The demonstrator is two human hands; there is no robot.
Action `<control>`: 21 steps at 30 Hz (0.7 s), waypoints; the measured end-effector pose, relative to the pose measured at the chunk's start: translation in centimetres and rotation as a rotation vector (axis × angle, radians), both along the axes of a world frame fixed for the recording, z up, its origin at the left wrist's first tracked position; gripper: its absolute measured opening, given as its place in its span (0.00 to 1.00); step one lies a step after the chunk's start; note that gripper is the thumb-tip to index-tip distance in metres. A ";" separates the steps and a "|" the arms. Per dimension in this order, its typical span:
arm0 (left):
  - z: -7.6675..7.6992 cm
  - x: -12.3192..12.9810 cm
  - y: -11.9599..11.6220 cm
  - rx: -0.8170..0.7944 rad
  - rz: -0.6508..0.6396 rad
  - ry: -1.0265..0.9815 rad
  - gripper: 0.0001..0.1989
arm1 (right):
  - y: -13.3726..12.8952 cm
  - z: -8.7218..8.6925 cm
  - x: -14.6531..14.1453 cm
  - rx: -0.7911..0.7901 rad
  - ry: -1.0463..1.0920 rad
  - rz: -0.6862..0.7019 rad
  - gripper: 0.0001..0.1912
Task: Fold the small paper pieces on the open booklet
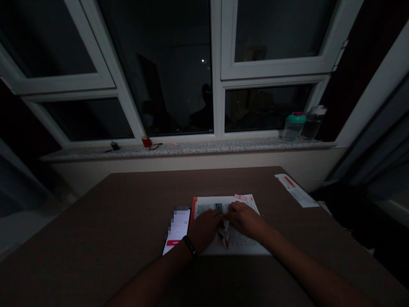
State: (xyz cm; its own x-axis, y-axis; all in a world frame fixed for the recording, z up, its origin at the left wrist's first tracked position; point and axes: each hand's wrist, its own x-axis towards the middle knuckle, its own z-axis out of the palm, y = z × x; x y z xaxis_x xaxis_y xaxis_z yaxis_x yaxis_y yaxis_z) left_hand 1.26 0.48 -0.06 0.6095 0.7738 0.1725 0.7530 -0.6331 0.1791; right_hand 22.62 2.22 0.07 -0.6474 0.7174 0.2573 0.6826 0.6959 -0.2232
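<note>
My left hand [204,230] and my right hand [244,219] meet over an open printed booklet [239,246] on a dark wood-grain table [96,230]. Their fingertips close on the top of a creased piece of white and red paper [225,233], which stands partly hidden between them. A black band circles my left wrist. Just beside that hand lies a lit smartphone [177,230], with its screen facing up. A pink sticky tab [240,197] pokes out at the booklet's far edge.
A printed paper slip [295,190] lies at the table's far right corner. Beyond the table runs a speckled stone windowsill [188,149] holding small items and several bottles, including a green-capped one [294,126]. Dark window panes rise behind it.
</note>
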 end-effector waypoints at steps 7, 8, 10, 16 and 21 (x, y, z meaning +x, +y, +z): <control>1.2 -0.1 -0.8 -0.019 -0.037 0.015 0.13 | -1.1 0.7 0.1 -0.003 0.010 -0.018 0.13; 1.3 -0.1 -0.9 -0.020 -0.035 0.010 0.12 | -1.2 0.7 0.1 -0.010 0.010 -0.024 0.12; 1.3 -0.2 -1.1 -0.030 -0.029 -0.011 0.12 | -1.2 0.7 0.0 -0.019 0.006 -0.034 0.13; 1.3 -0.3 -1.2 -0.050 0.062 -0.019 0.14 | -1.2 0.1 -0.1 -0.007 -0.005 -0.054 0.17; 1.8 -0.1 -1.3 -0.062 0.052 -0.006 0.11 | -1.1 -0.3 -0.3 0.005 0.005 -0.033 0.18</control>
State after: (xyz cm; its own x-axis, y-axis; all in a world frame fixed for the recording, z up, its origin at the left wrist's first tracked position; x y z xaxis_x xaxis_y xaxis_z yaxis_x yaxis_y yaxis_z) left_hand 1.18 -0.82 1.74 0.5670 0.8139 0.1269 0.7836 -0.5804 0.2216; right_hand 22.27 1.07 -0.20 -0.6217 0.7374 0.2640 0.7043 0.6738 -0.2234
